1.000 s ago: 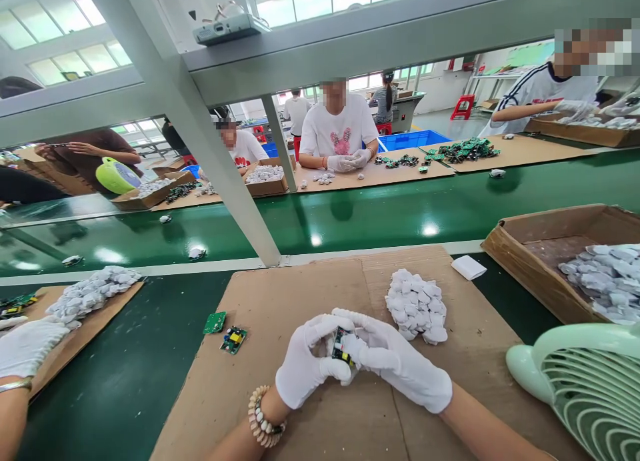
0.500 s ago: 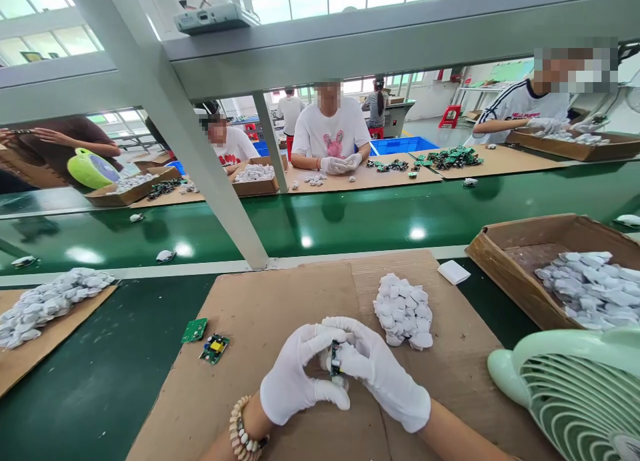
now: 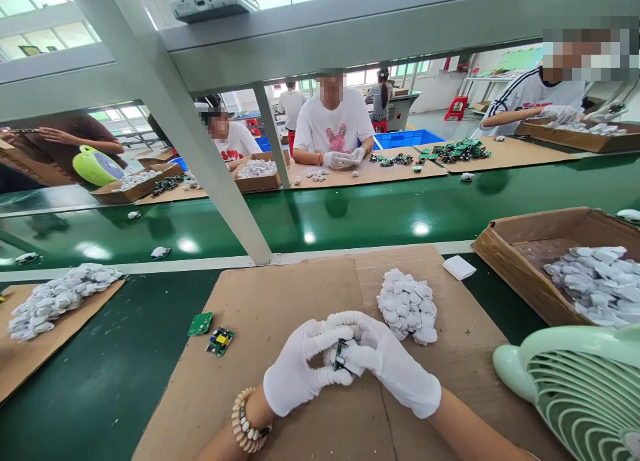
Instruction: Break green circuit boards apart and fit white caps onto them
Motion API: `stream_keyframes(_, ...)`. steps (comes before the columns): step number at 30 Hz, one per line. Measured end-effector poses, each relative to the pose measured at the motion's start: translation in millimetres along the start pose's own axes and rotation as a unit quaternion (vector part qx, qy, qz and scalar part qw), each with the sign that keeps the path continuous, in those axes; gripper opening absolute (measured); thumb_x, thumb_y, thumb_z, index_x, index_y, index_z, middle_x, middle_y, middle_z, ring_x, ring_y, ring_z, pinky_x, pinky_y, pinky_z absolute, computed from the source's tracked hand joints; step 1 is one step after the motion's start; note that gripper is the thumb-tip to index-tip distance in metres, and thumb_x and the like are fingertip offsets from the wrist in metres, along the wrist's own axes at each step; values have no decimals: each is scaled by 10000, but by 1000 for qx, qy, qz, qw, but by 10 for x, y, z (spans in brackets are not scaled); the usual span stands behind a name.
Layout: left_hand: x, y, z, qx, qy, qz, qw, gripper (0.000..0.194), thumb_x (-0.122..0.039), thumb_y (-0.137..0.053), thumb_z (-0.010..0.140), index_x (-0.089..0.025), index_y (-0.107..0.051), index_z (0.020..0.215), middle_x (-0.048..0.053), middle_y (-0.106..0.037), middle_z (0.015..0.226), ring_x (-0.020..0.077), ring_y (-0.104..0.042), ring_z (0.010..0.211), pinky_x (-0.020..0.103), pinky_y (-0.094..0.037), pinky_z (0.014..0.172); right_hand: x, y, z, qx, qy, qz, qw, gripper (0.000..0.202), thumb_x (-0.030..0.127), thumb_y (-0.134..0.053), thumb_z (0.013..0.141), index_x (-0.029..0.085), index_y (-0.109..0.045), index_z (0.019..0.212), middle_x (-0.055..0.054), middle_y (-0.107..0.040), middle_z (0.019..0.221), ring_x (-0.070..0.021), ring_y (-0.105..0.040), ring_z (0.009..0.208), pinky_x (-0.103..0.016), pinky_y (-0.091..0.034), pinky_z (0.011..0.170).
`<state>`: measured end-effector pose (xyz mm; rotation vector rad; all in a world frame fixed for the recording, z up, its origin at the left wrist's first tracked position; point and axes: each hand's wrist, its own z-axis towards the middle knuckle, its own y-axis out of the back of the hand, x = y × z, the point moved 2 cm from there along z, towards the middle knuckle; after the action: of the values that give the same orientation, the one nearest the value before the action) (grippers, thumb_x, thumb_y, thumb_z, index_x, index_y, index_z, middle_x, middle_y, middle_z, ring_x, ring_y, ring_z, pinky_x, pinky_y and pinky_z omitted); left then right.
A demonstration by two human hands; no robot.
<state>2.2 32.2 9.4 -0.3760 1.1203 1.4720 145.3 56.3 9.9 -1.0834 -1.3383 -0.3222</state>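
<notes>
Circuit board [image 3: 339, 355] runs lengthwise up the view, edge-on, held between both hands [image 3: 299, 369].

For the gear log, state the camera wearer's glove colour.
White, on the left hand and right hand alike; the head view shows it best.

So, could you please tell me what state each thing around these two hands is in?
Held circuit board: tilted, partly hidden
Left hand: gloved, curled around that board
Right hand: gloved, bent at the same board
Green circuit board: lying green face up
Yellow-part circuit board: lying components up
White pieces: heaped
Cardboard sheet: flat, creased
Cardboard box: open-topped, partly filled
Fan: cannot tell whether running
</notes>
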Motion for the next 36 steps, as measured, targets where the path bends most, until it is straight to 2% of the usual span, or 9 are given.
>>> stream_keyframes(4, 21, -39, -31, -3, -9, -6, 1000, 503, -302, -666, 749, -286, -529, 1233, 61, -668, 902, 140, -608, 691, 264, -529, 628, -17, -12, -5, 0, 15, -12, 1000, 291, 214, -642, 679, 161, -549, 950, 18, -601, 631, -72, -484, 509, -191, -332, 456)
stream_keyframes(9, 18, 0, -28, 5, 60, -70, 996, 498, -326, -723, 682, -248, -588, 1155, 58, -658, 892, 159, -621, 741, 270, -535, 670, 73, -29, -34, 34, -19, 17, 999, 491, 173, -647, 674, 185, -489, 1139, 10, -625, 749, -97, -538, 622, -226, -397, 554)
stream_keyframes(17, 50, -57, -31, 10, -10, -68, 998, 588, -301, -735, 667, -306, -533, 1219, 45, -669, 883, 137, -619, 716, 251, -538, 657, 78, -49, -43, 9, 25, -39, 999, 374, 167, -650, 645, 183, -573, 1011, -20, -634, 863, -130, -563, 728, -276, -439, 678)
stream_keyframes(20, 55, -44, -35, 15, 47, -111, 993, 553, -349, -732, 657, -263, -577, 1180, 64, -670, 876, 140, -629, 672, 246, -551, 619, 69, -67, -56, 24, -4, 16, 1000, 519, 194, -659, 668, 205, -510, 1166, 14, -615, 733, -110, -523, 630, -263, -405, 611)
stream_keyframes(23, 28, -1, -40, 16, 95, -179, 979, 532, -370, -710, 677, -244, -582, 1177, 69, -684, 833, 155, -646, 648, 246, -561, 593, 83, -89, -53, 73, -42, 116, 990, 637, 313, -635, 726, 220, -387, 1305, 36, -577, 623, -120, -515, 587, -280, -389, 609)
stream_keyframes(25, 8, 17, -46, 26, 100, -225, 969, 525, -347, -700, 696, -271, -564, 1198, 52, -689, 800, 158, -654, 644, 237, -563, 570, 96, -98, -39, 101, -59, 159, 980, 539, 327, -622, 728, 199, -473, 1230, 2, -607, 679, -147, -554, 643, -311, -403, 661)
stream_keyframes(28, 12, 19, -60, 41, 125, -236, 963, 527, -354, -707, 688, -264, -575, 1191, 53, -675, 814, 150, -643, 631, 214, -557, 511, 98, -109, -19, 124, -88, 187, 971, 435, 192, -632, 667, 191, -556, 1096, -35, -648, 801, -165, -585, 711, -335, -414, 728)
stream_keyframes(33, 15, 17, -38, 43, 138, -159, 977, 481, -411, -728, 648, -216, -654, 1081, 37, -649, 725, 141, -595, 630, 234, -548, 565, 93, -128, -29, 106, -85, 185, 973, 471, 92, -597, 616, 180, -562, 1078, -16, -651, 738, -134, -573, 631, -291, -426, 656)
stream_keyframes(36, 21, 25, -15, 25, 175, -243, 954, 506, -447, -728, 640, -217, -643, 1082, 13, -633, 669, 115, -551, 538, 242, -510, 537, 82, -109, -40, 78, -87, 171, 978, 543, 149, -596, 702, 212, -471, 1226, -31, -646, 864, -148, -605, 676, -314, -456, 668)
